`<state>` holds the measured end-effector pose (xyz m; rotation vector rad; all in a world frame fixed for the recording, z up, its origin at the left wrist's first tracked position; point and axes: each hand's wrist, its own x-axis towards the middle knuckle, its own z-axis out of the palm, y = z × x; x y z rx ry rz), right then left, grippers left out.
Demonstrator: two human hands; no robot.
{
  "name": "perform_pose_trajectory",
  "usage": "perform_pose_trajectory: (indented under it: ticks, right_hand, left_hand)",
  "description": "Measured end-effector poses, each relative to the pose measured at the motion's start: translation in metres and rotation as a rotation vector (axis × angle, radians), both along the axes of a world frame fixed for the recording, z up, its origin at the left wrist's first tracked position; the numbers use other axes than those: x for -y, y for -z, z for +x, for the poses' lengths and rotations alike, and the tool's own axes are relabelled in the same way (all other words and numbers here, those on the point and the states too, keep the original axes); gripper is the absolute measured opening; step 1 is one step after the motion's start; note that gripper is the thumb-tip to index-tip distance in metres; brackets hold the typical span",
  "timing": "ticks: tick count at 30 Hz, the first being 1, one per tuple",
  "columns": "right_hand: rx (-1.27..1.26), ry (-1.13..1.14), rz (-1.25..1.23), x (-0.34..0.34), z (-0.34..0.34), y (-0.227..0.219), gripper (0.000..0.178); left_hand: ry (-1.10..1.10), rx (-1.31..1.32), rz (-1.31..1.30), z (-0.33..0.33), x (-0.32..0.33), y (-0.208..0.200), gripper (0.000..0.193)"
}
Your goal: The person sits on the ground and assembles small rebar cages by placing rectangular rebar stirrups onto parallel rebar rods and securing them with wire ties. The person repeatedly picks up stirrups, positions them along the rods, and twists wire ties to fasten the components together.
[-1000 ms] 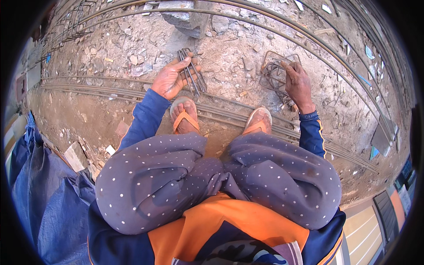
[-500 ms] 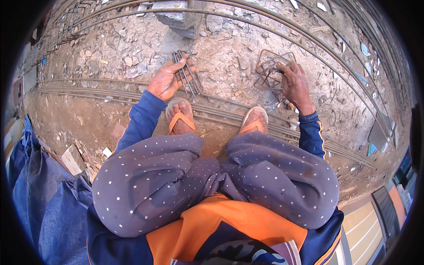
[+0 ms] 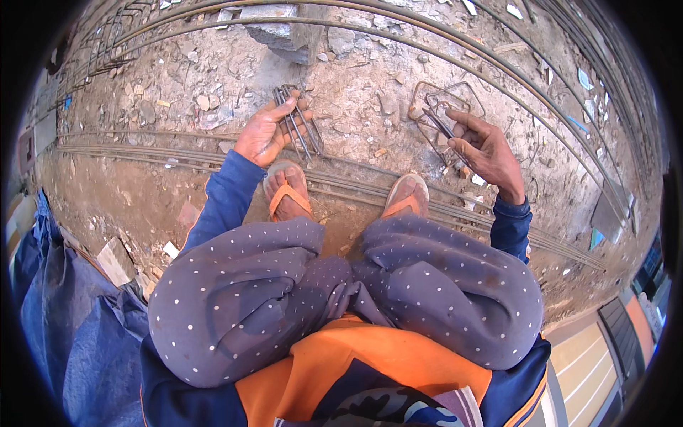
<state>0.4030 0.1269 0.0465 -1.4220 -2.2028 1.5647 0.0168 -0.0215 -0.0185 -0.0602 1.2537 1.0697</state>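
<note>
Several bent steel rebar stirrups are bunched in my left hand, the thumb laid over their bars and the fingers curled behind. My right hand is at the right, thumb and fingers closed around the edge of a dark rebar stirrup seen nearly side-on. Just beyond it, other square stirrups lie loosely overlapped on the dirt. How many bars the right fingers hold is hidden by the hand.
Long straight rebars run across the ground at my sandalled feet. Longer rods arc past the far side. A concrete block sits at the back, a blue tarp at lower left. Rubble litters the dirt.
My right hand has shifted slightly right and nearer, its fingers turned, with a stirrup now tilted up side-on in them. My left hand stays nearly in place with its bunch.
</note>
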Motion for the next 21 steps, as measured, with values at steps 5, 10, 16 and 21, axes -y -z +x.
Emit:
perform_pose_trajectory:
  ticks: [5, 10, 16, 21]
  right_hand:
    - [0.006, 0.075, -0.156, 0.000, -0.004, -0.004, 0.044]
    - [0.038, 0.084, -0.075, -0.001, -0.003, 0.007, 0.048]
    - [-0.135, 0.032, -0.267, -0.002, -0.006, -0.003, 0.051]
    - [-0.024, 0.068, -0.081, -0.006, 0.004, 0.018, 0.044]
  left_hand:
    - [0.024, 0.008, 0.027, -0.006, 0.000, 0.006, 0.041]
    - [0.008, 0.011, 0.012, -0.001, -0.001, 0.000, 0.038]
    - [0.030, -0.007, 0.008, -0.001, -0.002, 0.002, 0.036]
    - [0.018, -0.007, -0.012, -0.002, -0.002, 0.002, 0.034]
